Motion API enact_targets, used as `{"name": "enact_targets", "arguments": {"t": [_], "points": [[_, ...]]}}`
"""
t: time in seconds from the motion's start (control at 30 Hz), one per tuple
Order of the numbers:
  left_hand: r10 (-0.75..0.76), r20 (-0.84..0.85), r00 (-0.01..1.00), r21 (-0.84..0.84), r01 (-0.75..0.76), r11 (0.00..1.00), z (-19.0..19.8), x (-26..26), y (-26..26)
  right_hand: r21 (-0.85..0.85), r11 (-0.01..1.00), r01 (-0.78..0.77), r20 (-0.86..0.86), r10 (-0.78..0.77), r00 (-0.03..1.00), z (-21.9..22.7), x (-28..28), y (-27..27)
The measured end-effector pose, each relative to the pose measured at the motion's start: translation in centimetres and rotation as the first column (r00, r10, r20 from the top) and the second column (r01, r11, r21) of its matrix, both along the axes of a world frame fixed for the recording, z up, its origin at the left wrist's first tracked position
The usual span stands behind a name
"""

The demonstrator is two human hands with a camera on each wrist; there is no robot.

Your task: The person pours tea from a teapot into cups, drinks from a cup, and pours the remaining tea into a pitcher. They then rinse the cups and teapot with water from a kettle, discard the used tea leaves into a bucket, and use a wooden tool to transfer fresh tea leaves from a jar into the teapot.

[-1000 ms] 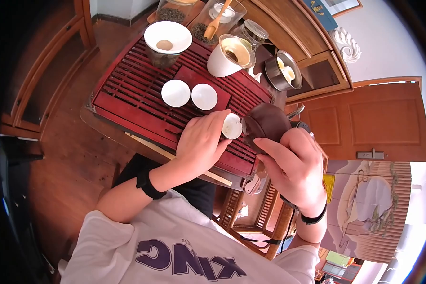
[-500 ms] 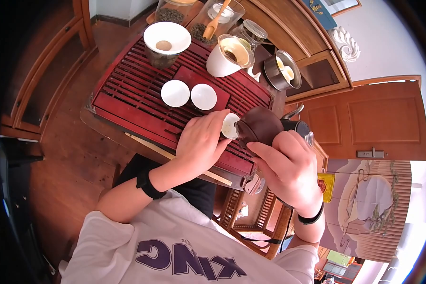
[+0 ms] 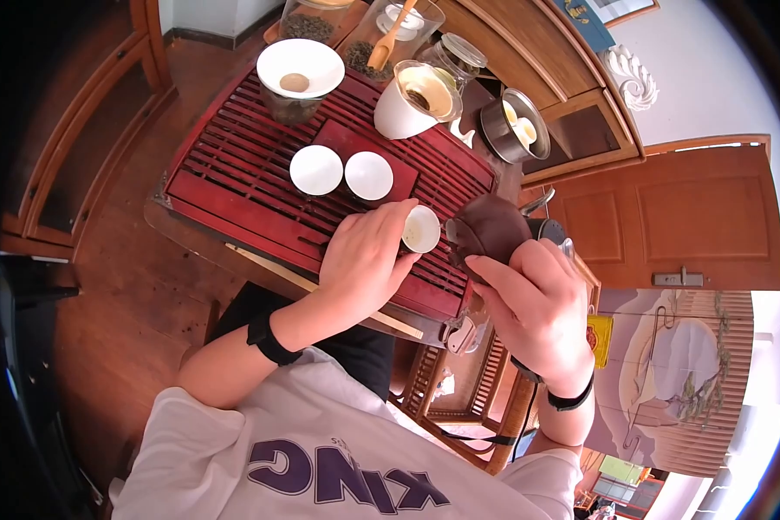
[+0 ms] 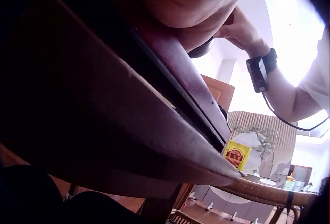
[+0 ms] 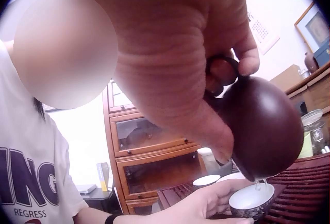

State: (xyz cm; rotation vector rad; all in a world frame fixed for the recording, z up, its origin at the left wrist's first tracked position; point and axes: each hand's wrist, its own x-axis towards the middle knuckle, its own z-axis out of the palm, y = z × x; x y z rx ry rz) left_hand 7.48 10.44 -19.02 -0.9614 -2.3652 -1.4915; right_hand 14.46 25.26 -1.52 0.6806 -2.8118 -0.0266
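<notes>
My right hand (image 3: 537,303) grips a dark brown teapot (image 3: 491,227) by its handle, thumb against its body. In the right wrist view the teapot (image 5: 265,126) is tilted, a thin stream of liquid falling from its spout into a small patterned cup (image 5: 252,199). My left hand (image 3: 364,260) holds that cup (image 3: 421,230) between thumb and fingers at the tray's near side. Two white cups (image 3: 316,171) (image 3: 369,176) stand side by side on the red slatted tray (image 3: 234,208).
Behind the cups stand a strainer-topped glass vessel (image 3: 300,69) and a white pitcher with a strainer (image 3: 406,117). Glass jars with dark leaves (image 3: 308,28) line the far side. A metal pot (image 3: 503,139) holding pale items is at the back right, a kettle (image 3: 549,230) beyond the teapot.
The teapot moved left over the cup, then back slightly right with my right hand. My left hand stays around the cup. The view has shifted slightly.
</notes>
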Motion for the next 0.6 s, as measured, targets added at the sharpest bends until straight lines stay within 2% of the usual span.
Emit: {"name": "enact_targets", "arguments": {"t": [0.6], "points": [[-0.006,0.003,1.000,-0.007,0.006,1.000,0.09,-0.04,-0.03,0.052,0.998,-0.034,-0.020,0.035,0.999,0.01,-0.02,-0.24]]}}
